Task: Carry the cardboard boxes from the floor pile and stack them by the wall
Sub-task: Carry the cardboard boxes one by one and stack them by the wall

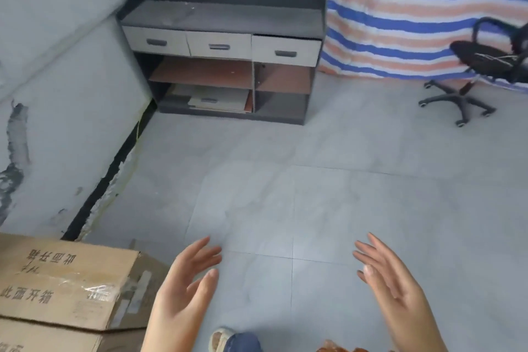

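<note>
Brown cardboard boxes: two corrugated cartons with black printed characters and clear tape, stacked one on the other at the lower left edge of the view, on the floor beside the wall; the upper one's top face and right side show, the lower one is cut off by the frame.
Left hand: bare, palm turned inward, fingers spread and loose; its grip is released and grasps nothing. It hovers just right of the upper box, and I cannot tell whether the wrist touches the carton.
Right hand: bare, palm facing the left hand, fingers extended; its grip is likewise released, with nothing in it, well apart from the boxes.
Pale grey tiled floor: bare tiles with thin joint lines fill the middle of the view between the hands and the far furniture.
Scuffed white wall: runs along the left, with chipped grey patches and a dark gap where it meets the floor.
Dark grey cabinet: stands in the far left corner of the floor, with three light drawer fronts above open shelves; the right drawer sits slightly pulled out, and flat boards lie on the bottom left shelf.
Striped blue, orange and white tarpaulin: hangs across the far side.
Black swivel office chair: stands on castors at the far right edge of the floor, in front of the tarpaulin.
Foot: a light shoe and blue trouser leg show at the bottom edge between the hands.
</note>
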`<state>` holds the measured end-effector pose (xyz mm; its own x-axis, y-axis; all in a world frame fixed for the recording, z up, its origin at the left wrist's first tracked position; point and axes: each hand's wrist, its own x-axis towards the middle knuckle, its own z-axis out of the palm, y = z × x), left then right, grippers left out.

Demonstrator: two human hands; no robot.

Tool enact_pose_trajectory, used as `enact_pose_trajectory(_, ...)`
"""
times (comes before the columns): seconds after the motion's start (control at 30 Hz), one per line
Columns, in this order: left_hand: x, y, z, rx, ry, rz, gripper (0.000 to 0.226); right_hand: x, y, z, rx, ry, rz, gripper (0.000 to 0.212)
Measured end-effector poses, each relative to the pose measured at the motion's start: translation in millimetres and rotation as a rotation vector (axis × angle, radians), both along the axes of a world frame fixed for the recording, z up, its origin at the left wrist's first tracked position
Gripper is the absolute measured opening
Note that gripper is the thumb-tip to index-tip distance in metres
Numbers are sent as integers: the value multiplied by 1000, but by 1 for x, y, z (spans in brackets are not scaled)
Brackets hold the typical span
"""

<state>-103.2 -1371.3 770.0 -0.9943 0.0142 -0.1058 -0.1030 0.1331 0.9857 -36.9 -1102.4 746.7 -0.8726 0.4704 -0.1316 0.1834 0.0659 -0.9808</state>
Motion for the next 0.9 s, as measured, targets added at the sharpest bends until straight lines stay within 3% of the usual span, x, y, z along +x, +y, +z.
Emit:
enact_pose_trajectory(0.5, 80, 296, -4, -108, -2, -511, 39, 227, 237, -6, 2, -84, -644, 40)
enact_pose_trajectory(0.7, 69, 381, -10, -122, 11, -682, 40, 243, 282, -11, -9, -100, -798, 38)
enact_pose_trajectory(0.9, 15, 464, -17, -83, 3, -760, 38, 204, 337, -16, -5, -108, -874, 39)
